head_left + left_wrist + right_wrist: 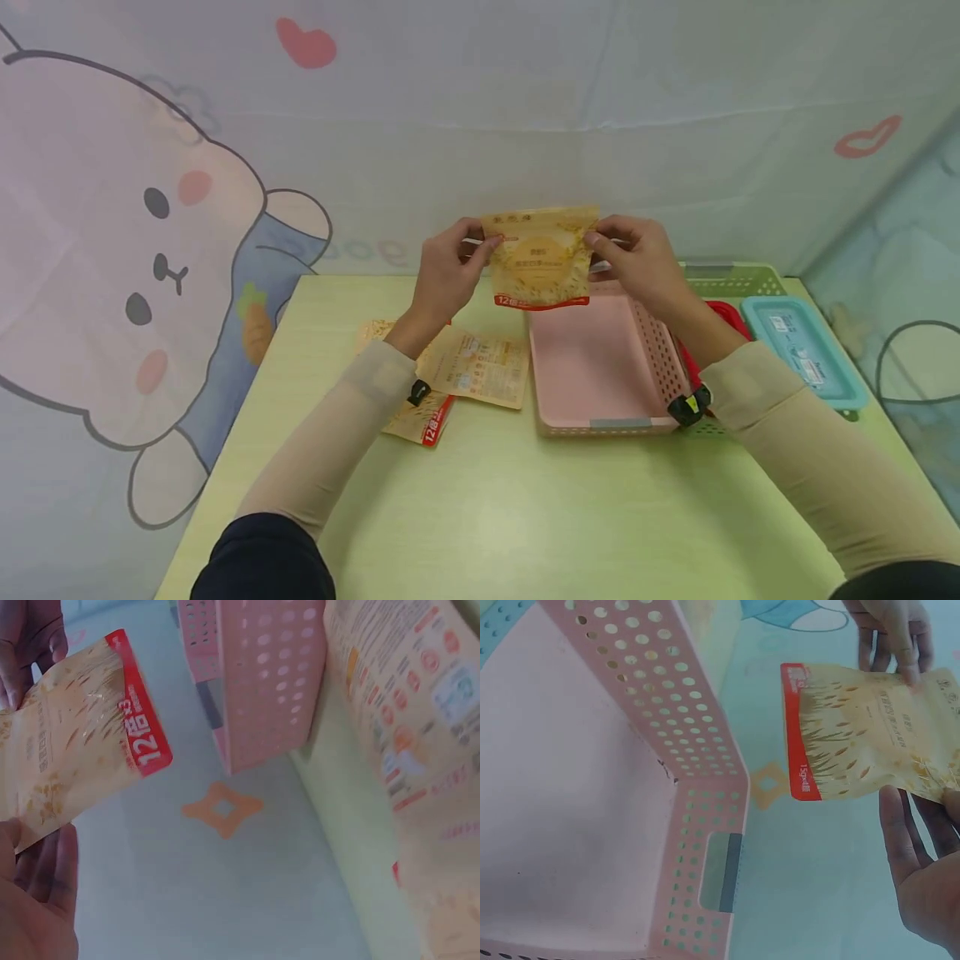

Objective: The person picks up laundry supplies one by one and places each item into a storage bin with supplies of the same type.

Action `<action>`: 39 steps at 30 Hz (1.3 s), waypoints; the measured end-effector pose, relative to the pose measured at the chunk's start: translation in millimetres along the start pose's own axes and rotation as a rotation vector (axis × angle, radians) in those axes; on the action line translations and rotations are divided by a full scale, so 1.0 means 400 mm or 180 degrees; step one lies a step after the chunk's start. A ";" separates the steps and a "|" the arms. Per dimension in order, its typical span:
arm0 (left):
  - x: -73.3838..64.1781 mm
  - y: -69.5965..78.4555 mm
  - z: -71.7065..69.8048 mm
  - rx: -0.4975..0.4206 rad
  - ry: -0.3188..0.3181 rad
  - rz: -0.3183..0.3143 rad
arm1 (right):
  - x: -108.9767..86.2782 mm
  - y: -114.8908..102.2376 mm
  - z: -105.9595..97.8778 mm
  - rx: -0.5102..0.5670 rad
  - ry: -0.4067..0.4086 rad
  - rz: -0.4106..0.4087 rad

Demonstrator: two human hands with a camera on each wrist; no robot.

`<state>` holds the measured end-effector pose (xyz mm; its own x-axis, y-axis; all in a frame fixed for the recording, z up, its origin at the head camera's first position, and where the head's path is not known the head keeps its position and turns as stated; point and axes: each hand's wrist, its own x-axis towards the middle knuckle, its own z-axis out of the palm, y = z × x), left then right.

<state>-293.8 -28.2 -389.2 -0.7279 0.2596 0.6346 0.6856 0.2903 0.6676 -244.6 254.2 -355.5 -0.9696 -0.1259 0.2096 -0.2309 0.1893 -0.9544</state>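
Observation:
A yellow food pouch (543, 260) with a red strip along its bottom edge is held up near the back of the table. My left hand (452, 265) pinches its left side between thumb and fingers, while my right hand (636, 254) pinches the right side. Both hands and the pouch (870, 731) also appear in the right wrist view. Below and right of the pouch stands a pink perforated basket (592, 362), its floor bare. Several similar pouches (487, 367) lie overlapping on the table under my left forearm, partly hidden by it.
Right of the pink basket is a green basket (738, 275) with a red item (726, 315) partly behind my right forearm. A teal lidded box or tray (806, 350) lies at the far right. A printed curtain (480, 100) hangs behind the table's back edge.

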 end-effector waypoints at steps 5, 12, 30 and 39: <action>-0.024 -0.023 0.032 -0.0016 -0.0210 -0.0430 | -0.002 0.013 -0.007 -0.0084 -0.0002 -0.0029; -0.032 -0.028 0.075 -0.0267 -0.0321 -0.0774 | 0.004 0.016 -0.025 -0.0153 0.0316 -0.0002; -0.027 -0.021 0.171 -0.0469 -0.0512 -0.1149 | 0.023 0.080 -0.116 -0.0546 0.0266 0.0422; -0.032 -0.031 0.213 0.0044 -0.0698 -0.1133 | 0.025 0.132 -0.134 -0.0666 0.0251 0.0681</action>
<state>-294.0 43.4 -438.8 -0.9056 0.3303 0.2663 0.3916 0.4091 0.8242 -270.8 315.1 -392.6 -0.9994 0.0127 0.0323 -0.0245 0.4008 -0.9158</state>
